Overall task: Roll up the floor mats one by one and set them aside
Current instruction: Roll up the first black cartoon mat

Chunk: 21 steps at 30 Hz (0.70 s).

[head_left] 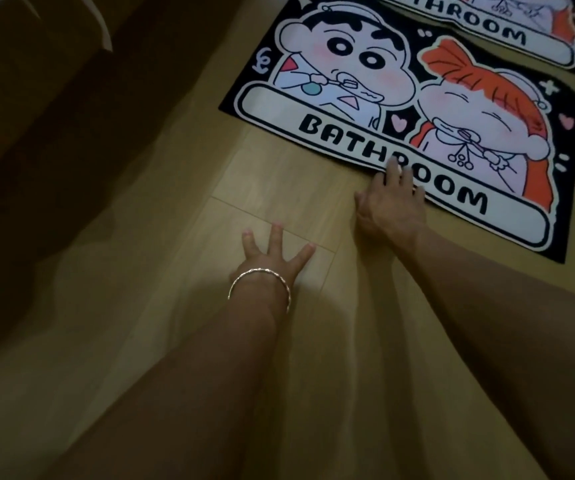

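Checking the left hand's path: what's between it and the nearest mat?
Head view: only bare wood floor lies between the left hand and the nearest mat.

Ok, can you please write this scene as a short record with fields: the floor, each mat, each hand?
floor: light wooden planks
near mat: lies flat, not rolled, reads BATHROOM
far mat: flat, beyond the near mat, partly out of frame
right hand: fingers rest on the front edge of the near mat
left hand: spread open over bare floor, apart from both mats
bracelet: on the left wrist
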Tool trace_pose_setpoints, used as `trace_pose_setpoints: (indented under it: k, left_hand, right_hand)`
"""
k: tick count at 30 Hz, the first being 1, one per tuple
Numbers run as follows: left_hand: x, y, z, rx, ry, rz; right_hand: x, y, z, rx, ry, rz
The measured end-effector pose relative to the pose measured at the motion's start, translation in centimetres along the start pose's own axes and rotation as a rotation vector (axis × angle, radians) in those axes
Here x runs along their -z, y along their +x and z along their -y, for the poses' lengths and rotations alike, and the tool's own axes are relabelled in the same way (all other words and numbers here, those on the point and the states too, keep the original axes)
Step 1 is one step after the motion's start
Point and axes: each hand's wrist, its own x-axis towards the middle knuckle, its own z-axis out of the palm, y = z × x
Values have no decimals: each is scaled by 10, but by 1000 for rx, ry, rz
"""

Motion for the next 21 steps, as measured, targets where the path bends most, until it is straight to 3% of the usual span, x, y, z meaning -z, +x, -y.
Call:
trace_pose_setpoints:
  k: [4, 9, 19, 21]
  left_hand:
    - [1, 0, -1, 8, 27, 13]
    - [2, 2, 0, 6, 64, -3]
    - [0, -1, -7, 69, 263, -48]
    - [0, -2, -5, 22, 265, -140]
  right_hand:
    - [4, -6, 13, 110, -21, 26]
    - [-4, -49, 30, 90, 133, 95]
    - [-18, -115, 10, 110, 197, 269]
    - [-15, -113, 6, 99, 219, 333]
